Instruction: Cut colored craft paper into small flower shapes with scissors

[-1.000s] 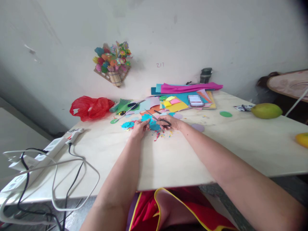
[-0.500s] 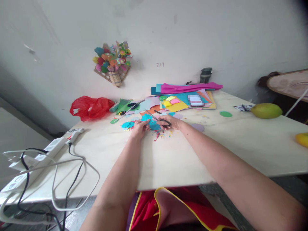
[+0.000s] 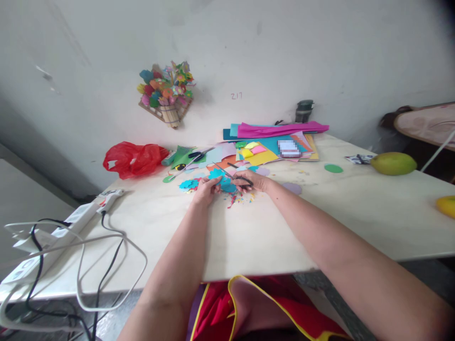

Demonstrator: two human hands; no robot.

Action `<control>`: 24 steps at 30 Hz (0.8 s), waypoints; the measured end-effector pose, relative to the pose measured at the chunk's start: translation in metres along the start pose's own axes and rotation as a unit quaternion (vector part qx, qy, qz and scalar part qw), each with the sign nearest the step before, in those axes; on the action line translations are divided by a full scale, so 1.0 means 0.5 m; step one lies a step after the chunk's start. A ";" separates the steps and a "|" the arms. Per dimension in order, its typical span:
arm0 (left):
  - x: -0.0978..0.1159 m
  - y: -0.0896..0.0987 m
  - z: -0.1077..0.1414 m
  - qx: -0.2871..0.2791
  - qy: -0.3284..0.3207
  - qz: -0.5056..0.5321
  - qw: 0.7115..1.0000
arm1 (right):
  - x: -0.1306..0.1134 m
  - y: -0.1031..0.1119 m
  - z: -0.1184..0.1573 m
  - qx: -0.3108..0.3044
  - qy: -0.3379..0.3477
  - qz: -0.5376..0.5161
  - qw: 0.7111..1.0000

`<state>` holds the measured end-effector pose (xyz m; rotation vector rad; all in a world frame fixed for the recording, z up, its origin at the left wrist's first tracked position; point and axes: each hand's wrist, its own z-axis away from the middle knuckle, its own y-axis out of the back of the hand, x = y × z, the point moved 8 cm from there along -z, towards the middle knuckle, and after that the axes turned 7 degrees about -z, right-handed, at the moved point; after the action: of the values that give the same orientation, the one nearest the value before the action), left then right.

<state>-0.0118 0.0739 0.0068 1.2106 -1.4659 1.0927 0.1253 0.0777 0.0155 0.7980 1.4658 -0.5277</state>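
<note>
My left hand (image 3: 208, 190) pinches a piece of blue paper (image 3: 227, 183) with a scalloped edge. In my right hand (image 3: 256, 181) is a pair of scissors (image 3: 243, 180), its dark handles round my fingers and its blades pointing up and left along the paper. Whether the blades touch the paper I cannot tell. Left of my left hand lie blue flower-shaped cutouts (image 3: 188, 184) on a small pile. Tiny coloured scraps (image 3: 235, 201) are strewn on the table just below the paper.
Behind my hands are coloured sheets (image 3: 265, 155), a phone-like blurred object (image 3: 289, 148) and a second pair of scissors (image 3: 199, 154). A red plastic bag (image 3: 133, 158) lies at the back left. The power strip (image 3: 53, 241) with cables is at left, a mango (image 3: 394, 163) at right.
</note>
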 end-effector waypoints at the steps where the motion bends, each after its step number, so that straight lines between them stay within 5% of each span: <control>1: -0.001 0.000 0.000 -0.001 0.001 0.002 1.000 | 0.000 0.000 0.000 0.000 0.000 0.000 1.000; 24: -0.003 0.002 -0.002 0.001 0.003 -0.009 1.000 | -0.009 -0.005 0.004 -0.002 0.001 0.010 1.000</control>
<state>-0.0127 0.0753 0.0057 1.2180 -1.4463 1.0852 0.1248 0.0739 0.0192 0.8094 1.4592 -0.5100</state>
